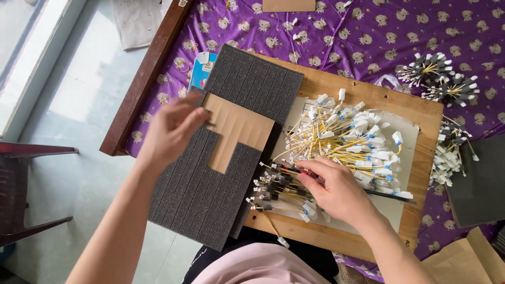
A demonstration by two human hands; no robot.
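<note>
I see a pale tiled floor (79,105) in daylight; a dark red chair (26,194) at left; a purple patterned cloth (421,31) over the table.

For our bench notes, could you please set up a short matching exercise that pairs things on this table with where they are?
Things:
1. left hand
2. right hand
3. dark foam sheet
4. bundled wire bunches

Places:
A. on the purple cloth, at the far right
B. on the loose yellow wires on the wooden board
C. at the edge of the brown card
D. under the brown card, overhanging the table's near edge

Pairs: 1-C, 2-B, 3-D, 4-A
</note>
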